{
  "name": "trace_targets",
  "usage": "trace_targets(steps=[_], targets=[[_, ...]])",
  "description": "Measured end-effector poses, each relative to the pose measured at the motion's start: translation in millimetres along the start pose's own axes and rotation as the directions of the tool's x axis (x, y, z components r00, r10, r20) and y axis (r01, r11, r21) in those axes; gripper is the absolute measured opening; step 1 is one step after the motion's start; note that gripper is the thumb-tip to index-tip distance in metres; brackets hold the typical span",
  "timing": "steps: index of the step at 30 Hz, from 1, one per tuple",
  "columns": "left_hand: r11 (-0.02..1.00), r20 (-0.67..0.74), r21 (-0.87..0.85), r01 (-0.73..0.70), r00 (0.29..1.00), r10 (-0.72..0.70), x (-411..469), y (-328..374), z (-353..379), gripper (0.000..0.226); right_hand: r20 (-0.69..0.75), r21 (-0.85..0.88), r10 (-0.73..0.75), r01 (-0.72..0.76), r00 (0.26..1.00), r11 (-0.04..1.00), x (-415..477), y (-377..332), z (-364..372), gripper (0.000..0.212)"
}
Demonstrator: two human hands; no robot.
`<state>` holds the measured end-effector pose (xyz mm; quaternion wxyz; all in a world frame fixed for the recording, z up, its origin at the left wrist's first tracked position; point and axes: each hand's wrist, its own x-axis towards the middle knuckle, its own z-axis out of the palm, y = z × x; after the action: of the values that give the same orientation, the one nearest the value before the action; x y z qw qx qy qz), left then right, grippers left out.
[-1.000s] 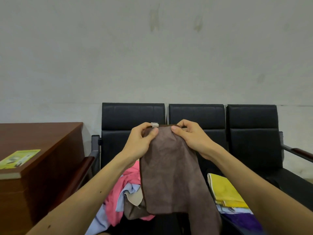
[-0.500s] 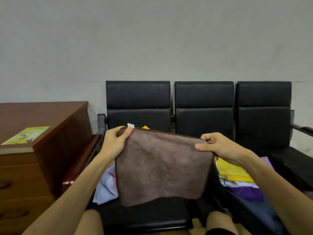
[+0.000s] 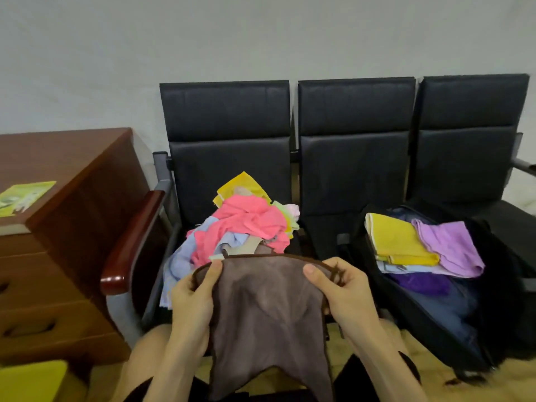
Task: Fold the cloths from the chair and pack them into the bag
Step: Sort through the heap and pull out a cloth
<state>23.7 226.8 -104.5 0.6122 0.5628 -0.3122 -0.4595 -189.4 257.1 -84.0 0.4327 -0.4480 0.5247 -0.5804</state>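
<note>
As the brown cloth (image 3: 266, 314) hangs in front of the chair (image 3: 226, 111), both hands have hold of it by its dark-piped top edge. The left hand (image 3: 193, 300) pinches the edge at one end, thumb on the near face and fingers curled behind. The right hand (image 3: 345, 297) does the same at the other end. Each grip is closed tight on the fabric, and the edge sags a little between them. Below the hands the cloth drops loose and narrows unevenly towards the person's knees.

On the seat of the chair, just behind the cloth's top edge, sits an unfolded heap of cloths (image 3: 246, 224). Pink lies uppermost, yellow stands up at the back against the backrest, and pale blue spills towards the front. The heap and the held cloth look very near each other, though I cannot tell whether they touch.

To the right of the chair, by the neighbouring seats, a black bag (image 3: 359, 256) lies open. Inside it a folded yellow cloth (image 3: 400, 242) rests beside a lilac cloth (image 3: 449, 245), with paler and purple layers underneath.

On the chair's left side is its red-brown armrest (image 3: 133, 239). Beyond that stands a wooden surface (image 3: 72, 158) with a green leaflet (image 3: 26, 195) lying on top.
</note>
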Motion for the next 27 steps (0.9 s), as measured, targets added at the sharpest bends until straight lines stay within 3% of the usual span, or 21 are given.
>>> trace_targets(steps=[4, 12, 19, 27], targets=[[0.998, 0.056, 0.053, -0.041, 0.998, 0.038, -22.2, -14.7, 12.3, 0.011, -0.042, -0.016, 0.034, -0.035, 0.999, 0.999, -9.6, 21.5, 7.5, 0.030], [0.987, 0.277, 0.141, -0.071, 0.961, 0.029, -35.8, -36.3, 38.5, 0.020, 0.029, -0.144, 0.038, -0.033, 0.999, 0.989, -10.1, 45.9, 32.1, 0.014], [0.985, 0.282, 0.168, -0.050, 0.959, 0.001, -29.0, -32.3, 46.1, 0.034, 0.040, -0.186, 0.067, -0.059, 0.997, 0.981, 0.5, 50.1, 39.8, 0.008], [0.982, 0.315, 0.185, -0.034, 0.949, -0.026, -25.7, -35.9, 50.1, 0.030, 0.070, -0.135, 0.134, -0.124, 0.988, 0.983, 3.3, 52.5, 44.7, 0.009]])
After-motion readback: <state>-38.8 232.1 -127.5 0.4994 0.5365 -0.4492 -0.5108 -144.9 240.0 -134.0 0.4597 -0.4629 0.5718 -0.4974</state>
